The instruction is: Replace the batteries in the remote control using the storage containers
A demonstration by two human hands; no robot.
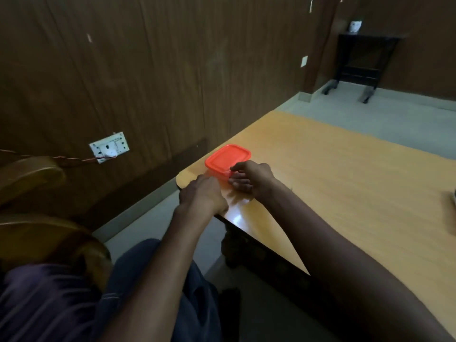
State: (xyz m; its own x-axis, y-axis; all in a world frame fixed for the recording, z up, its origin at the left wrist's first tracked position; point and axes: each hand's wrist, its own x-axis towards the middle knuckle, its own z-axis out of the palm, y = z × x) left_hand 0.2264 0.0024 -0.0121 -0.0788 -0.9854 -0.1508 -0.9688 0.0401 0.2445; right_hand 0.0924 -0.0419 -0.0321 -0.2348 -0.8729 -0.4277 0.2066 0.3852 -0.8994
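A small storage container with a red-orange lid (227, 157) sits at the near left corner of the wooden table (333, 169). My right hand (250, 177) is at the container's right front corner, thumb on the lid's edge and fingers curled against its side. My left hand (203, 195) rests just in front of the container at the table's corner, fingers bent toward its near wall; whether they grip it is hidden. No remote control or batteries are visible.
A dark object (452, 197) pokes in at the table's right edge. A wooden chair (32, 176) stands at my left, below a wall socket (109, 146) with a plugged cord. A black side table (365, 60) stands far back.
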